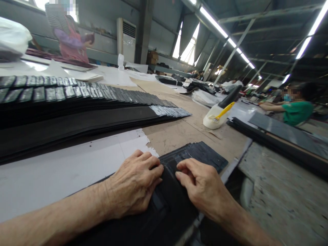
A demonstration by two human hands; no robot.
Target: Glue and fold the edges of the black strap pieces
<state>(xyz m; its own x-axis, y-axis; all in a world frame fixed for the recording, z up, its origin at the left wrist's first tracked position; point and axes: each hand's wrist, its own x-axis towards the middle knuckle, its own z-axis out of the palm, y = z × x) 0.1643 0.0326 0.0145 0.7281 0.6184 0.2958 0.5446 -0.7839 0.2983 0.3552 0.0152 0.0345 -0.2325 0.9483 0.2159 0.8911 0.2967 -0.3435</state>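
Note:
My left hand (pixel 134 186) lies knuckles up on a black sheet (pixel 166 208) at the near edge of the workbench, fingers curled and pressing down on it. My right hand (pixel 202 186) rests beside it on the same sheet, its fingertips bent and pinching at the material. Just beyond my fingers lies a fanned stack of black pieces (pixel 202 153).
A long overlapped row of black pieces (pixel 84 102) runs across the bench on the left. A white glue container with a yellow-handled brush (pixel 217 116) stands further back. A person in green (pixel 297 109) sits at the right, and another person (pixel 71 37) stands far left.

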